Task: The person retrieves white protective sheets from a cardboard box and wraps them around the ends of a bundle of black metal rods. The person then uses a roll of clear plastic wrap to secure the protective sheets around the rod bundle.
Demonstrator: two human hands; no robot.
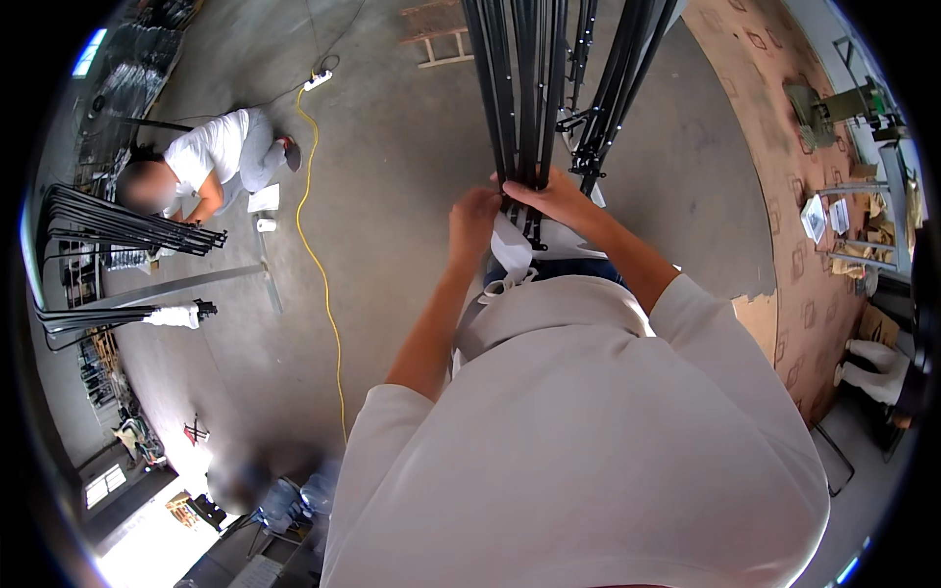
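Black metal rods, a long bundle, run from the top edge down to chest height in front of the person; upper ends cut off by the frame, lower ends hidden behind both hands and a white wrap. Left hand is closed on the wrap at the bundle's left side. Right hand is clamped on the rods just beside it; hands nearly touching. Fingertips hidden behind the rods, so exact grip is hard to make out. A second black rod frame with small brackets hangs just right of the bundle, partly behind it.

White papers lie on the brown patterned mat at right; print too small to read. Small white sheet on the concrete floor beside a crouching co-worker in a white shirt. More black rod bundles lie at left, one end capped in white cloth. Yellow cable crosses the floor from a white power strip. Wooden pallet piece at top. The person's own torso blocks everything below the hands.
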